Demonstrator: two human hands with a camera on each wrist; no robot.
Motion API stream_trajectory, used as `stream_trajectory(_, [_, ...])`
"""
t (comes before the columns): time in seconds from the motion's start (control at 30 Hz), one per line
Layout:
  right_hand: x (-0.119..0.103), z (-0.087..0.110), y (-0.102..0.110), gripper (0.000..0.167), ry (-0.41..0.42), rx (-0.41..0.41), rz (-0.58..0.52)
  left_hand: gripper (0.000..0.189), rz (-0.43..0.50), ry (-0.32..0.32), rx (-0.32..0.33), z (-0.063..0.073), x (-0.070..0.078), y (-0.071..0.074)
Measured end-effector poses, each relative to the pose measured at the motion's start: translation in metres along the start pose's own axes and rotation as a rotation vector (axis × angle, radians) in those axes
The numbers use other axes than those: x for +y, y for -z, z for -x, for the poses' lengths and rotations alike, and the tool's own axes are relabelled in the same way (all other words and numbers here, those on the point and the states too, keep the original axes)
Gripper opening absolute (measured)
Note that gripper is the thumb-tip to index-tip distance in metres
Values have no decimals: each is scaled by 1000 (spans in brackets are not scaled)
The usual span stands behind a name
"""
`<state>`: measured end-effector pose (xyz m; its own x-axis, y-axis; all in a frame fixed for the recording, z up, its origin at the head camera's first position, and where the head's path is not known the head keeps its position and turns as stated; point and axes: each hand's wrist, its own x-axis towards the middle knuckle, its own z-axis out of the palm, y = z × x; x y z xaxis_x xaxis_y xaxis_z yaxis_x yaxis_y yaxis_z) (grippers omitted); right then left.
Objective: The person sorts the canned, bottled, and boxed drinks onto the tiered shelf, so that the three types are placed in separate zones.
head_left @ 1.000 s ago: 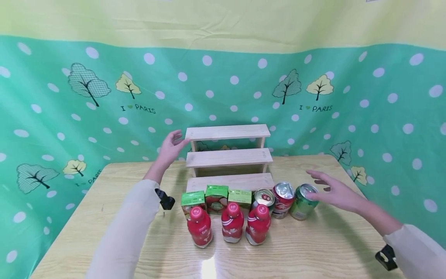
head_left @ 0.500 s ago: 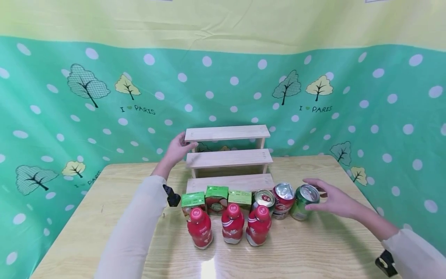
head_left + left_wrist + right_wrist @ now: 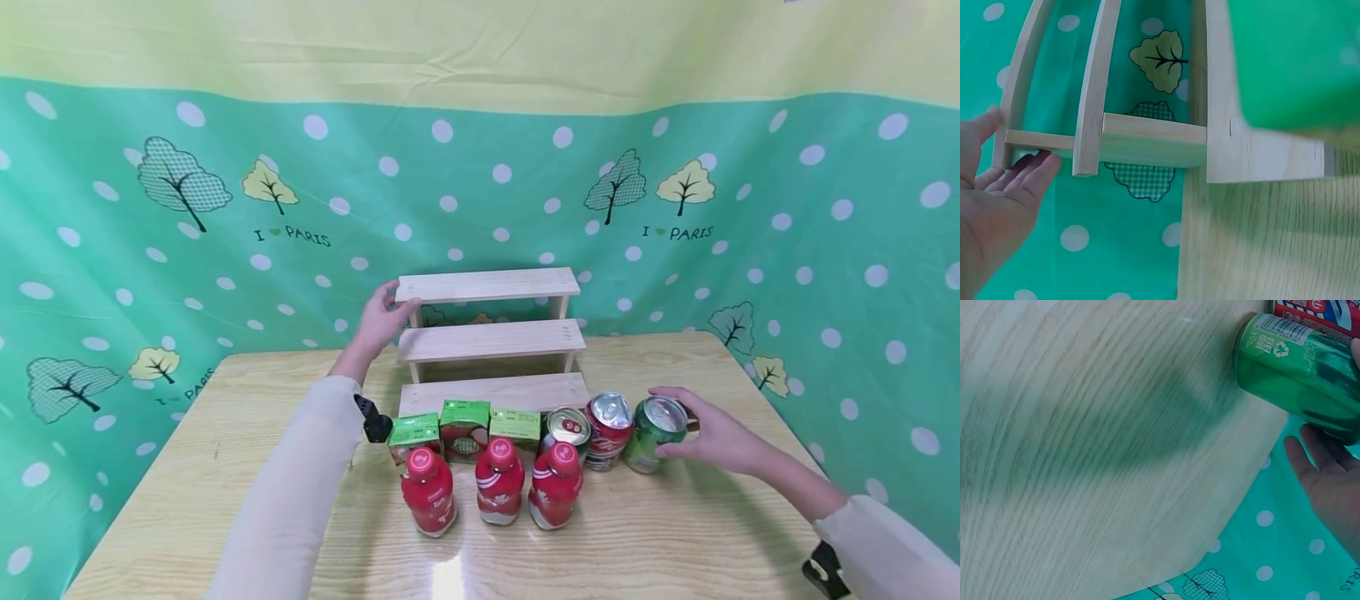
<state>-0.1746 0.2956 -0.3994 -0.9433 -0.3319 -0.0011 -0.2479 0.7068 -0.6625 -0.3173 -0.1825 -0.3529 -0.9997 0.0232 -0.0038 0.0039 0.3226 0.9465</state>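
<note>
My left hand [image 3: 381,321] grips the left end of the top board of a three-step wooden shelf [image 3: 491,337]. In the left wrist view, the left hand's thumb lies at one side of the board's end and the fingers reach by the upright [image 3: 1041,140]. On the right, my right hand [image 3: 720,433] holds a green drink can [image 3: 651,446] near its top, thumb in front and fingers behind. The can stands on the table beside a red can [image 3: 609,433]; part of the hand is cut off in the right wrist view.
Three small cartons with green tops [image 3: 465,417] and a third can [image 3: 567,427] stand before the lowest board. Three red bottles [image 3: 500,487] are in front of them on the wooden table [image 3: 585,558]. A green dotted cloth [image 3: 502,208] hangs behind.
My left hand has come right, onto the end of the top board. My right hand has lowered and closed round the green can. The bottles and cartons stay in place.
</note>
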Motion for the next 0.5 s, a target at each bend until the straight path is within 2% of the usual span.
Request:
stream_trajectory(0.17, [1, -1, -3, 87, -5, 9, -20, 69, 8, 20, 5, -1, 2, 0])
stream_trajectory(0.5, [0, 2, -10, 94, -15, 37, -75, 73, -16, 57, -13, -1, 3, 1])
